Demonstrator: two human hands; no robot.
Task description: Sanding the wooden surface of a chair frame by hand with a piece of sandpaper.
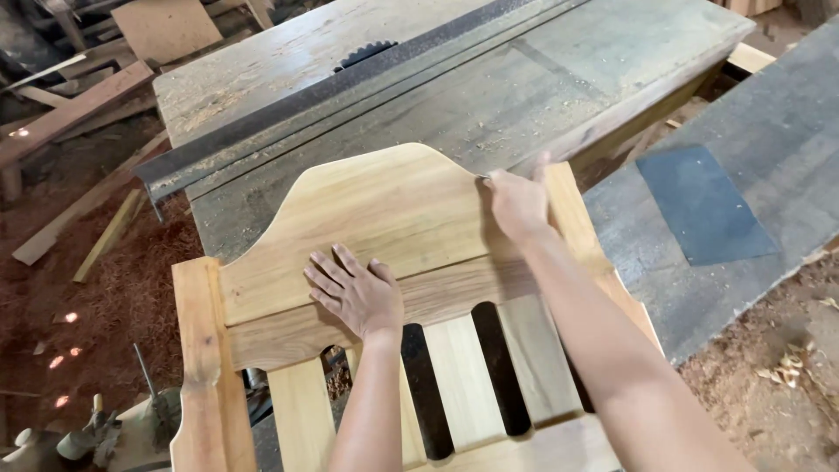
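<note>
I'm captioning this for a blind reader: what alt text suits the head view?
Two bare hands rest on a pale wooden chair back with an arched top panel: the left hand lies flat, the right hand grips its upper edge. Behind stands a dusty grey table saw bench.

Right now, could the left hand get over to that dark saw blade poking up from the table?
Probably yes: the left hand lies flat on the wooden panel, and only the metal fence lies before the saw blade.
</note>
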